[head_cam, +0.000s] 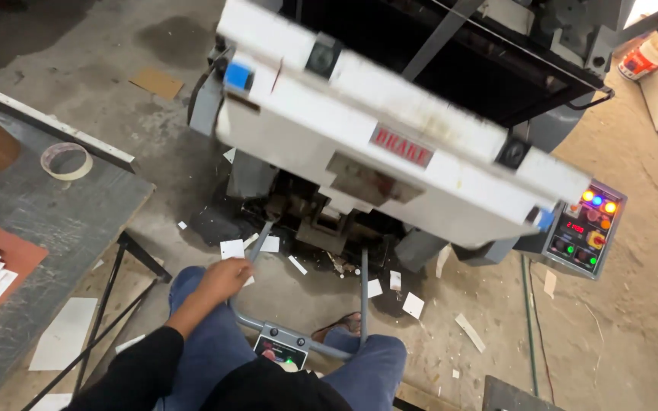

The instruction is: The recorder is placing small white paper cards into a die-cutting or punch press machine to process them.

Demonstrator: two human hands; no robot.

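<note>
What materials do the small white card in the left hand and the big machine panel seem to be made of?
The white card at the left hand looks like thin matte paper or cardboard: flat, sharp-cornered. The machine panel looks like painted sheet metal: off-white, scuffed, stained.

Left hand (222,280) on knee, touching white card (232,249); machine (390,144) ahead.

A print workshop is suggested by the press (390,144), control panel (584,228), paper scraps (413,304) scattered on a stained concrete floor (618,335).
</note>
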